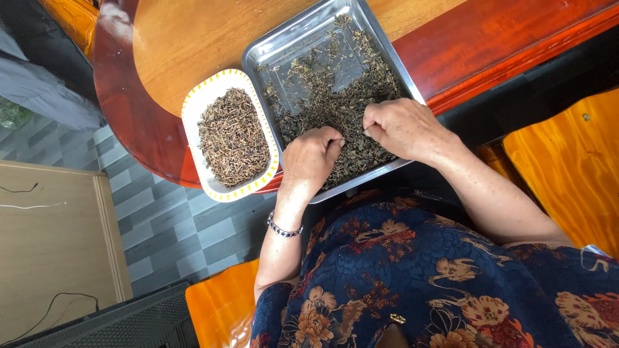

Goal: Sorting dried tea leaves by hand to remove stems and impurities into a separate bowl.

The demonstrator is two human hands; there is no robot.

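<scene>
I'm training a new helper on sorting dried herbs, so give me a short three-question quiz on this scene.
1. True or false: both hands are over the metal tray.
2. Which dish holds the brown stems: A) the metal tray, B) the white dish with a yellow-dashed rim, C) a glass bowl?
3. What is worn on the left wrist?

Key:
1. True: the left hand and right hand meet above the dried leaves, fingertips pinched.
2. B: it holds the brown stems, beside the tray.
3. A beaded bracelet.

both hands: left hand [311,156] and right hand [401,127] curled, fingertips pinched
</scene>
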